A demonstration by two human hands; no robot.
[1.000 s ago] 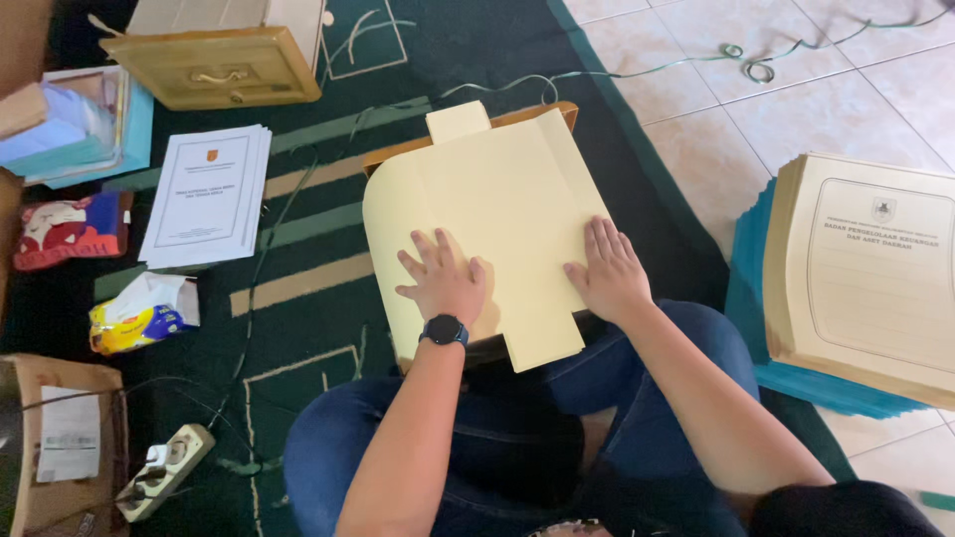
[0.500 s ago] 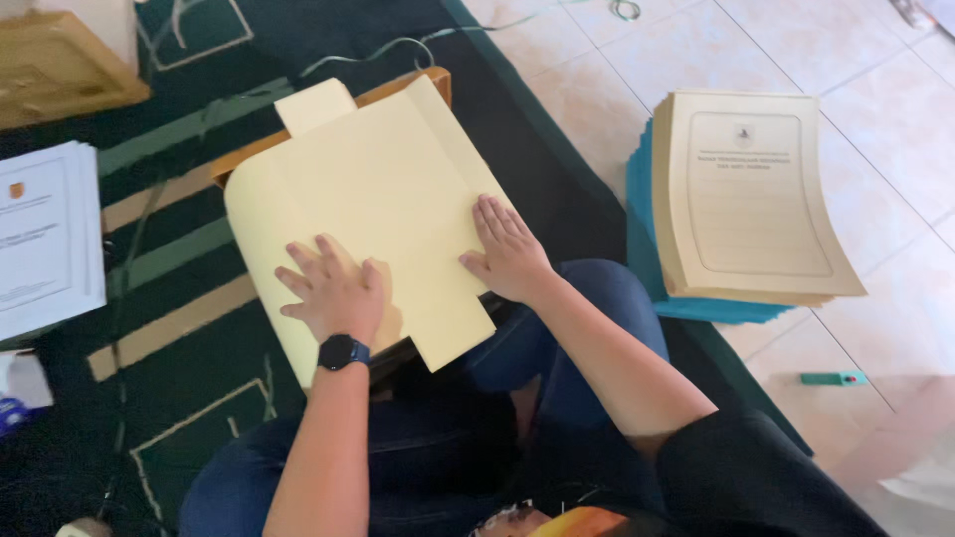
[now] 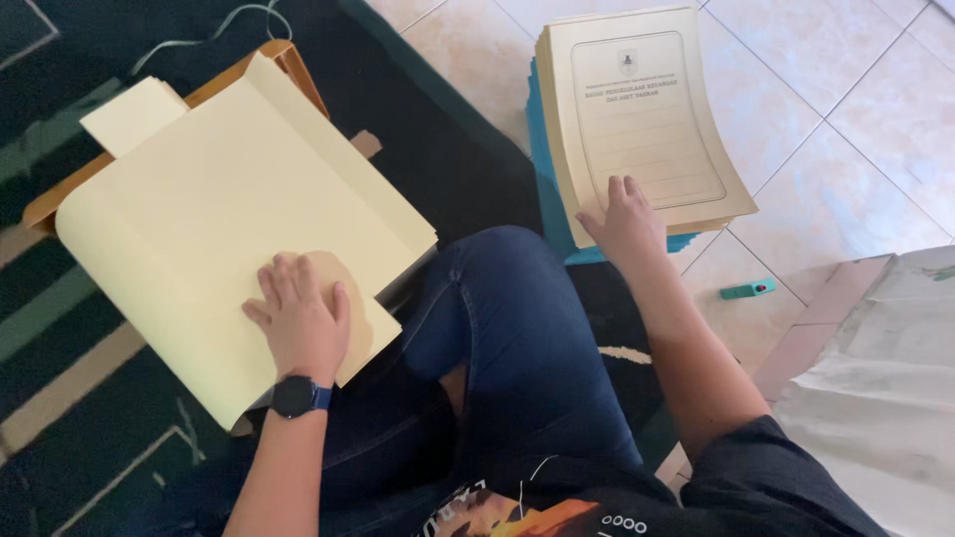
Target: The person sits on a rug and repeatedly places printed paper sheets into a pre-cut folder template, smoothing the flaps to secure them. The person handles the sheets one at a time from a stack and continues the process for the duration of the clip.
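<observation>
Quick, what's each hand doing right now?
Left hand: open, flat on the yellow folder.
Right hand: open, fingers on the printed stack, holding nothing.

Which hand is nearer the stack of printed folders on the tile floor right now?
Right. The right hand rests on the near edge of the stack of printed folders, touching it. The left hand lies flat on the blank yellow sheet, well apart from the stack.

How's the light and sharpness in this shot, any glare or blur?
Head view: soft daylight, brightest on the floor tiles and the white sheet; no harsh glare. The left hand casts a faint shadow on the yellow folder; the right hand on the paper stack looks reasonably sharp.
</observation>
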